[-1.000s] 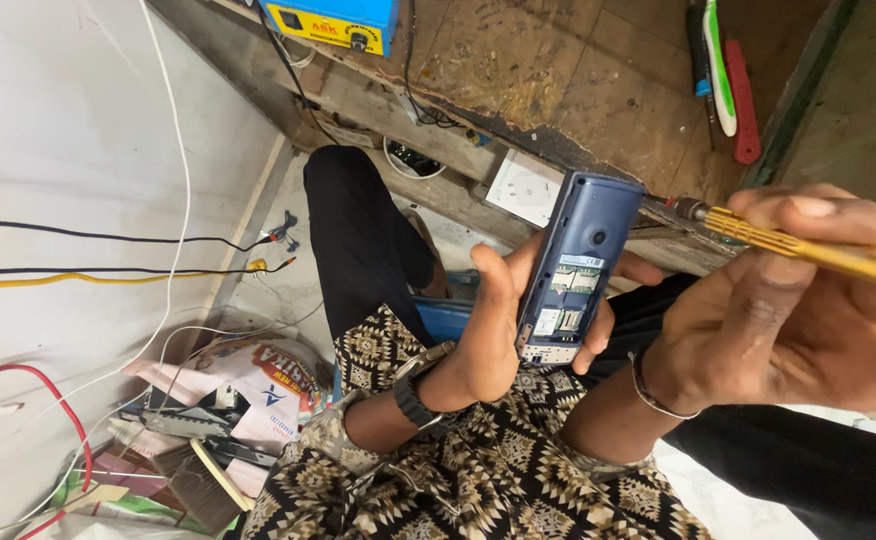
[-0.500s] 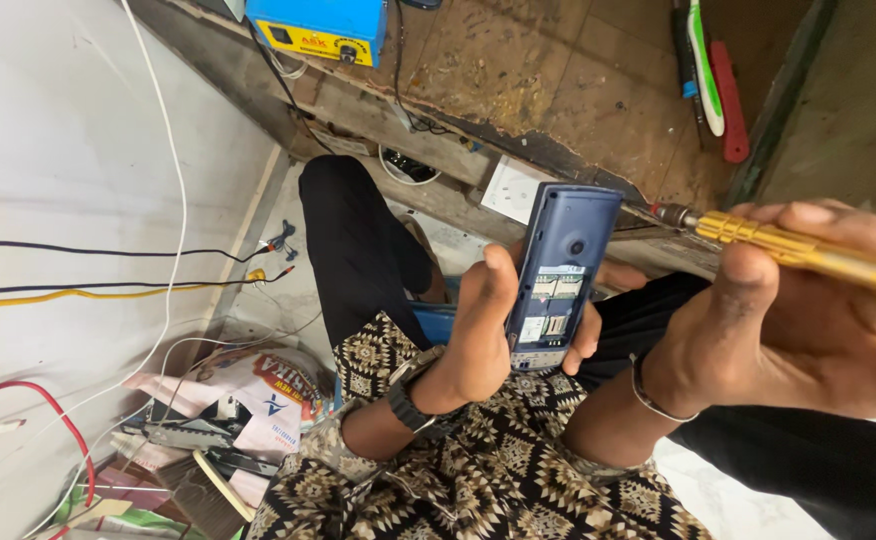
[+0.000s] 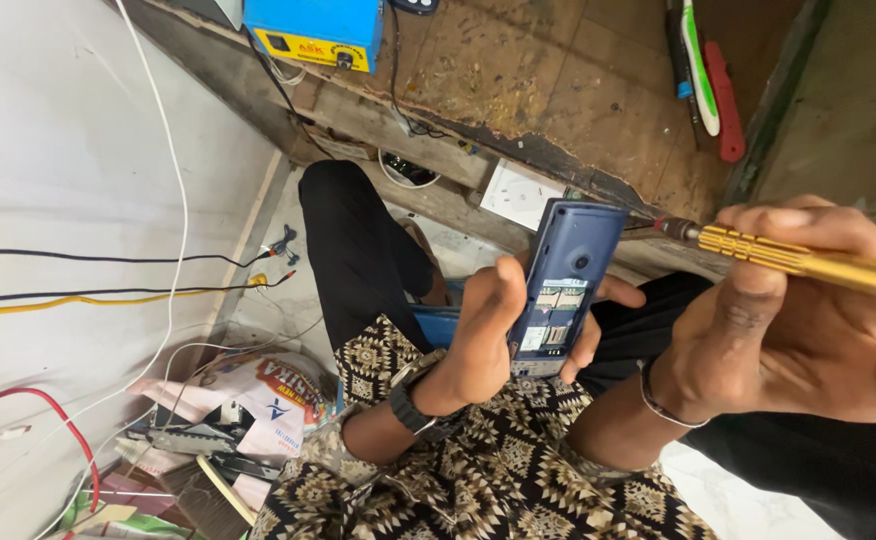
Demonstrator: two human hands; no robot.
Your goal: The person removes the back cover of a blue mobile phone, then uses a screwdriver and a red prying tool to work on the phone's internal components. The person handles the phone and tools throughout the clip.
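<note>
A worn wooden workbench [image 3: 518,70] fills the top centre of the frame, with a blue box-shaped device [image 3: 313,28] at its upper left edge and red and green tools [image 3: 713,80] lying at upper right. Below it, in the middle, the person's black-trousered legs [image 3: 353,250] and patterned garment [image 3: 478,480] run down to the bottom edge. The right hand [image 3: 788,330], at centre right, is curled tight around a gold screwdriver [image 3: 808,262], whose tip touches the top corner of a blue phone [image 3: 563,285]. The left hand [image 3: 488,330], centre frame, wraps its fingers around that open-backed phone. Loose cables [image 3: 108,275] cross the left side
</note>
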